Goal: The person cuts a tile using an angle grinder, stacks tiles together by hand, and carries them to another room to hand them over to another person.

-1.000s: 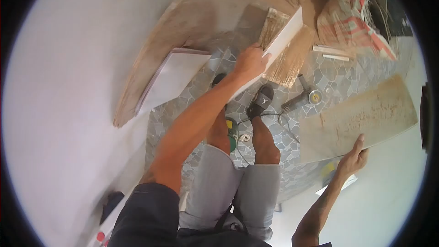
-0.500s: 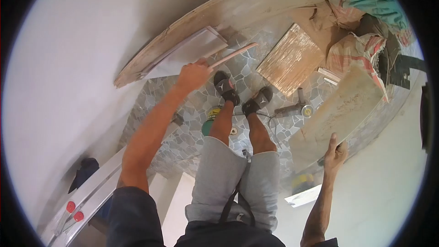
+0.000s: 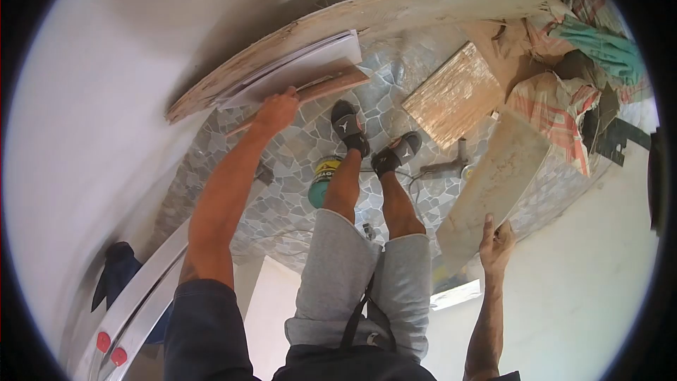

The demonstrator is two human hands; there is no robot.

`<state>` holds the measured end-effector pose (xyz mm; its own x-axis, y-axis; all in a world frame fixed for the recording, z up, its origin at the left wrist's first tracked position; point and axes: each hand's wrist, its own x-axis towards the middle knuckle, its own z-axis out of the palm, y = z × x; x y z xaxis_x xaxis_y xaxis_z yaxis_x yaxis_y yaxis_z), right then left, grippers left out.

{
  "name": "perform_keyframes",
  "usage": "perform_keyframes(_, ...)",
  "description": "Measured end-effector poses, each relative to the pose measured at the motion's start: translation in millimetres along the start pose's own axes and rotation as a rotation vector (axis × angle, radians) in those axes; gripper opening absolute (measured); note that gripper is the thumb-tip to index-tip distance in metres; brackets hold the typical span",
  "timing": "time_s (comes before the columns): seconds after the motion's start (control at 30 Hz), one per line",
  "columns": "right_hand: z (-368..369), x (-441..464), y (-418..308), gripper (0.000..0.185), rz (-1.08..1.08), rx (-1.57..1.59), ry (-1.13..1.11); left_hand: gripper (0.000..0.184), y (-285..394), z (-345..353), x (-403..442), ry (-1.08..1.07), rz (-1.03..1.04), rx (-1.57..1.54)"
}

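My left hand [image 3: 278,111] is closed round the upper edge of a thin reddish-brown panel [image 3: 335,83], held tilted just in front of some white panels [image 3: 307,62]. Those white panels lean on a long wooden board [image 3: 395,8]. On the other side, my right hand [image 3: 496,245] grips the edge of a beige rectangular panel [image 3: 497,180] with a dusty, stained face, thumb on top. The panel's far end overlaps the view of an angle grinder [image 3: 444,168] on the floor.
A wood-grained board [image 3: 455,95] lies beyond my feet. Sacks [image 3: 543,102] and a green cloth [image 3: 603,46] are heaped at the far right. A green and yellow can [image 3: 323,182] stands beside my leg. An aluminium ladder [image 3: 134,317] is at lower left; stone-patterned flooring [image 3: 282,197] lies below.
The left-hand panel has moved left toward the white panels and turned from edge-on to show its broad face. The right-hand panel has shifted left, covering more of the grinder.
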<state>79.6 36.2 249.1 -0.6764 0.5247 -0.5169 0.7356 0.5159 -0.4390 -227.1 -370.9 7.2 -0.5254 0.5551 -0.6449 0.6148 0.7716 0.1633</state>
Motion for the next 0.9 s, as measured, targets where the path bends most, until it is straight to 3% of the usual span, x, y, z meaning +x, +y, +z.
perform_keyframes(0.1,3.0,5.0,-23.1,0.026,0.043,-0.050,-0.040,0.015,-10.5,9.8,-1.2,0.029,0.009,-0.033)
perform_keyframes(0.33,18.2,18.4,-62.4,0.024,-0.077,-0.052,-0.066,0.012,-26.9,22.2,1.8,0.162,-0.002,-0.073)
perform_keyframes(0.53,24.2,25.5,-89.6,0.021,-0.088,-0.098,-0.116,0.010,-17.3,8.0,-1.9,0.114,-0.173,-0.099)
perform_keyframes(0.63,32.6,30.2,-100.1,0.019,-0.185,-0.055,-0.088,0.010,-24.6,14.8,-5.0,0.448,-0.048,0.102)
perform_keyframes(0.83,41.5,38.3,-122.9,0.019,-0.245,-0.152,-0.089,0.015,-34.8,2.3,-7.2,0.725,-0.140,0.058)
perform_keyframes(0.9,45.2,38.6,-121.5,0.019,-0.254,-0.127,-0.108,0.019,-38.0,6.5,-4.0,0.677,-0.144,0.037)
